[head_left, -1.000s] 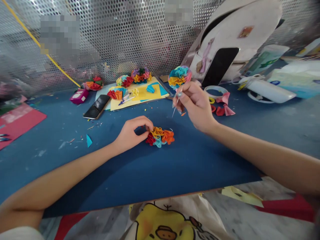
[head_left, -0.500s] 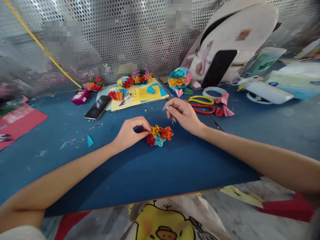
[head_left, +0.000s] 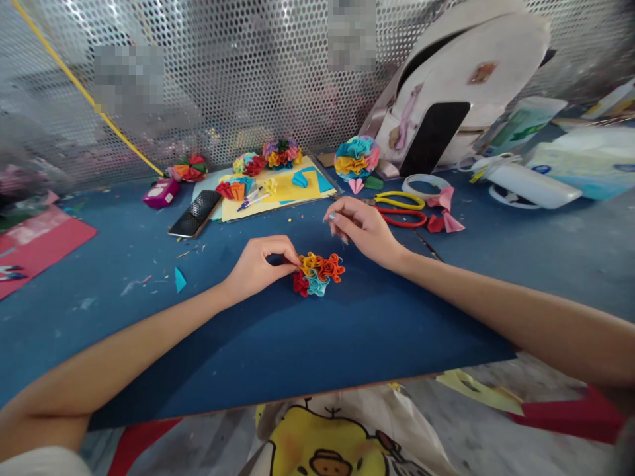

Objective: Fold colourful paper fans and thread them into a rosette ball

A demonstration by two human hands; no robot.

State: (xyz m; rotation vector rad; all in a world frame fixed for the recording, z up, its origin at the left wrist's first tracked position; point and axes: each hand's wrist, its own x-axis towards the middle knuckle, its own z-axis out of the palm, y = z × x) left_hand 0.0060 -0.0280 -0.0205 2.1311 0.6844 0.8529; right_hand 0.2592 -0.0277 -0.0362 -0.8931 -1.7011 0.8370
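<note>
My left hand (head_left: 254,266) pinches the left edge of a small cluster of curled paper flowers (head_left: 318,280) in yellow, orange, red and light blue. The cluster is held just over the blue tabletop. To its upper right, apart from it, my right hand (head_left: 366,231) hovers with thumb and fingers closed together. A thin sliver like a needle shows faintly under its fingertips; most of it is hidden or too fine to see. Close behind the right hand lie scissors with a red and a yellow handle (head_left: 401,218).
A phone (head_left: 195,213), yellow paper (head_left: 288,194) with pens, and finished paper balls (head_left: 357,158) stand at the back by the perforated metal screen. On the right are a tape roll (head_left: 426,185), a white glue gun (head_left: 536,184) and a backpack (head_left: 471,86). Red paper (head_left: 54,238) lies left.
The flower cluster has tilted and dropped slightly in my left hand. My right hand has barely moved, and the sliver beneath its fingers is harder to see.
</note>
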